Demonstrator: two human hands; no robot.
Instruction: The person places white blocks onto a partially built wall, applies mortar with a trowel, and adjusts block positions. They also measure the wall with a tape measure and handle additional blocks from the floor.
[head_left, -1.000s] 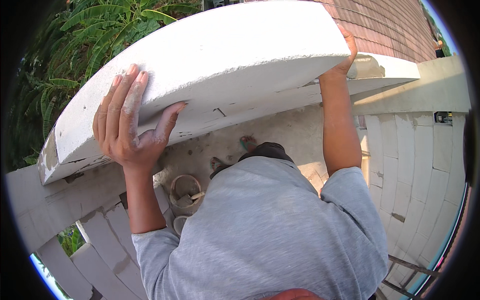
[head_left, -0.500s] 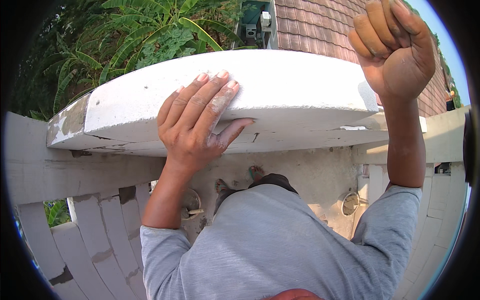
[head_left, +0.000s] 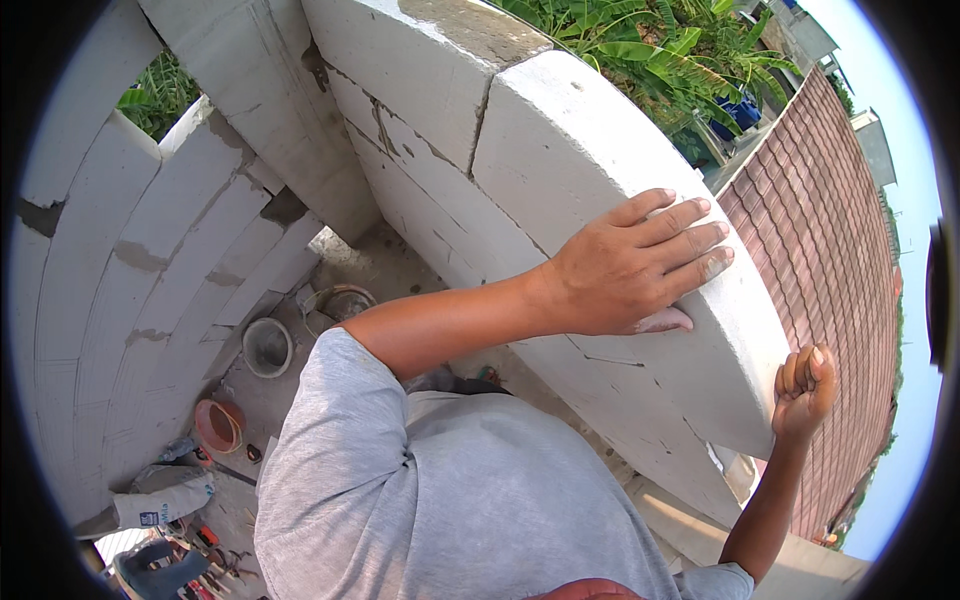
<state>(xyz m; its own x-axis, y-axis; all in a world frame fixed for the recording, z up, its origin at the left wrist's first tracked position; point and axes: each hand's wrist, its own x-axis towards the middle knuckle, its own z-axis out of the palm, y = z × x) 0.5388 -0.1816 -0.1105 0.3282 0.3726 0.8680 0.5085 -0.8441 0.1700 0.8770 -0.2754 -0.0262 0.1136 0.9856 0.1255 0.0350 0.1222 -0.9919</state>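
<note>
We're facing a pale block wall [head_left: 400, 80], its white top block [head_left: 590, 190] sitting toward the right, our left hand [head_left: 635, 265] draping slightly parted fingers over its upper edge, our right hand [head_left: 805, 390] balling beside its right end, any hold we're not discerning

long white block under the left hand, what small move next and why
Perhaps tap the long white block toward the grey-topped white block: a dark joint shows between them, the curled right hand sits by the opposite end, and the left hand lies over the top edge.
</note>
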